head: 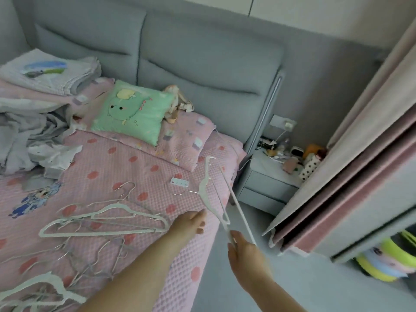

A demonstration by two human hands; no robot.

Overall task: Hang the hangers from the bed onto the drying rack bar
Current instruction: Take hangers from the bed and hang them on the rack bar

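Right hand: fingers curled and pinching one end corner of a white hanger. The hanger is raised and slants away from the hand, over the right edge of the bed, with its hook at the far end. The long bottom bar runs back toward the hand along the bed's edge, above the floor.

Left hand: reaches over the bed edge just left of the held hanger. Its fingers are loose and slightly bent, gripping nothing. Contact with the hanger cannot be told.

On the pink quilted bedspread left of the hands lies a tangle of white hangers, overlapping, with thin wire ones mixed in. A second heap sits at the near left corner of the view.

A small white remote lies on the bed, just beside the held hanger's shoulder.

Farther back are a green cartoon cushion, crumpled bedding, folded blankets and a grey padded headboard.

Right of the bed are a cluttered nightstand and a pink-and-cream curtain.
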